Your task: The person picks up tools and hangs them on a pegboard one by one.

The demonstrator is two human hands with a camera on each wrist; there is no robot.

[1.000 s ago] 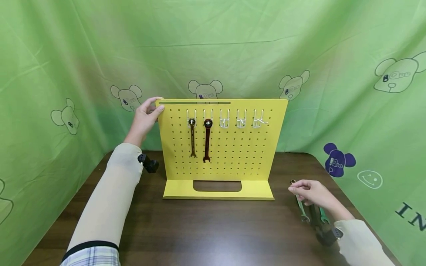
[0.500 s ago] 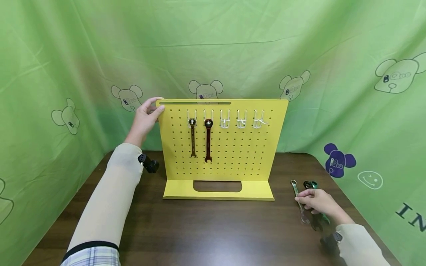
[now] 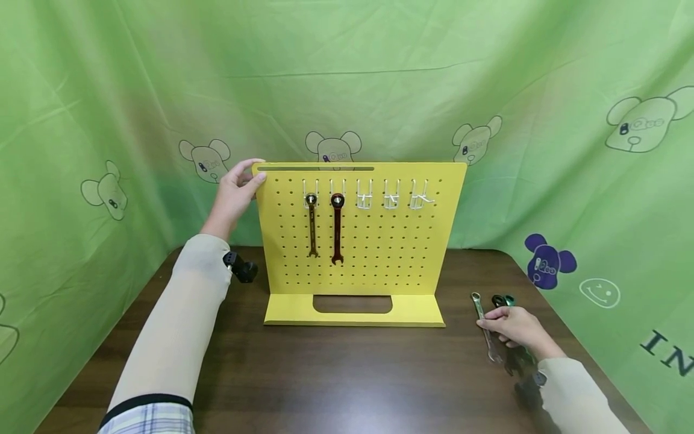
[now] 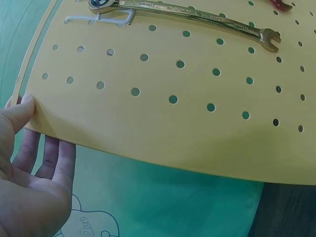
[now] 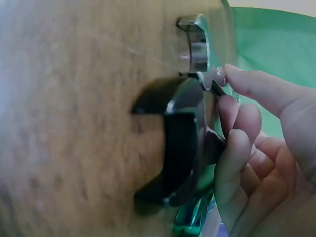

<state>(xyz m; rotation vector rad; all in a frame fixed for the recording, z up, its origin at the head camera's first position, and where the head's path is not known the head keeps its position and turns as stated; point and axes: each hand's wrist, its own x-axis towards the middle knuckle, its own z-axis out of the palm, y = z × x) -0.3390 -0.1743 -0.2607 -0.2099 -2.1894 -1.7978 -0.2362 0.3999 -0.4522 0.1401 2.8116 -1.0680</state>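
At the top left corner of the yellow pegboard (image 3: 412,308), my left hand (image 3: 232,196) grips the edge, its thumb in front and its fingers behind. My right hand (image 3: 516,328) pinches the shaft of a silver combination wrench (image 3: 478,304) at the table's right side. Just right of that wrench lie a black wrench (image 3: 497,299) and a green wrench (image 3: 509,299), both partly covered by the hand. In the right wrist view the black wrench's open end (image 5: 178,148) looms close to the camera. A gold-toned wrench (image 3: 312,232) and a dark red wrench (image 3: 337,232) hang on the board.
Three white wire hooks, one of them the middle hook (image 3: 391,196), carry no wrench to the right of the hung ones. The board stands on a dark wooden table (image 3: 325,374). Green printed cloth (image 3: 379,90) surrounds the table's back and sides.
My right hand has come down and slightly nearer along the silver wrench, uncovering the black and green wrenches' ring ends. The left hand keeps its hold on the board.
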